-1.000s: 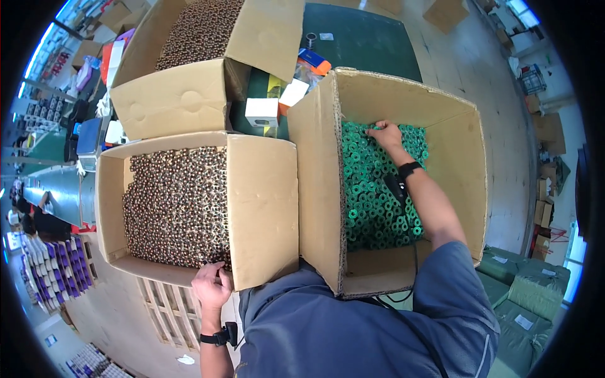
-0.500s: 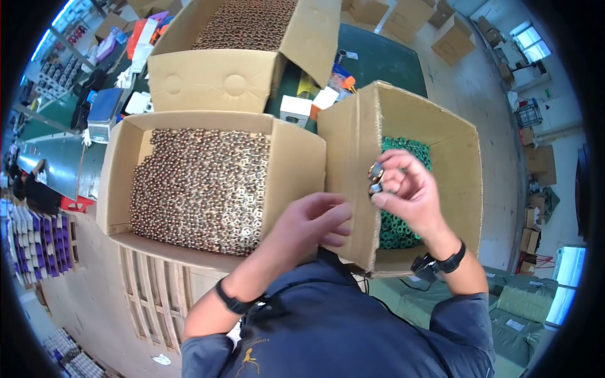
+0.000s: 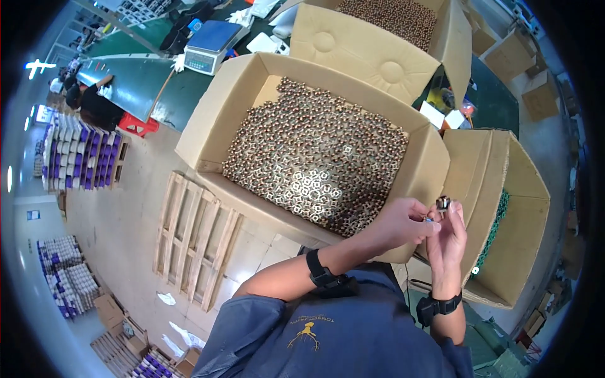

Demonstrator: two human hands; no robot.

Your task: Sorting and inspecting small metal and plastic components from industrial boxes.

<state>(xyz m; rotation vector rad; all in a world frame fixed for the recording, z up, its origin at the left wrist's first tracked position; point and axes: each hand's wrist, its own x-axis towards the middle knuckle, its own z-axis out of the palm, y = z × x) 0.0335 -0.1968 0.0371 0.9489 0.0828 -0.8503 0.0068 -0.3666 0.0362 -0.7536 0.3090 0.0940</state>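
My right hand [image 3: 449,242] holds a small round copper-and-silver metal part [image 3: 443,203] upright between its fingertips. Close against it, my left hand [image 3: 400,225] is closed in a pinch at a second small metal part [image 3: 428,220], mostly covered by fingers. Both hands meet over the flap between two cardboard boxes. The wide cardboard box [image 3: 208,142] on the left contains many small coppery, lobed metal parts [image 3: 315,135]. In the cardboard box [image 3: 529,208] on the right lie green ring-like parts [image 3: 495,230], partly hidden by its raised flap.
Another cardboard box [image 3: 359,53] of coppery parts stands behind on a green table. A weighing scale [image 3: 211,47] sits at the far left of it. A wooden pallet [image 3: 195,239] lies on the floor at left. Farther off, a person [image 3: 94,104] works at a bench.
My view has turned left, so the boxes appear farther right. My hands, apart before, have come together; the right one has left the space over the green parts, and the left now pinches at a part.
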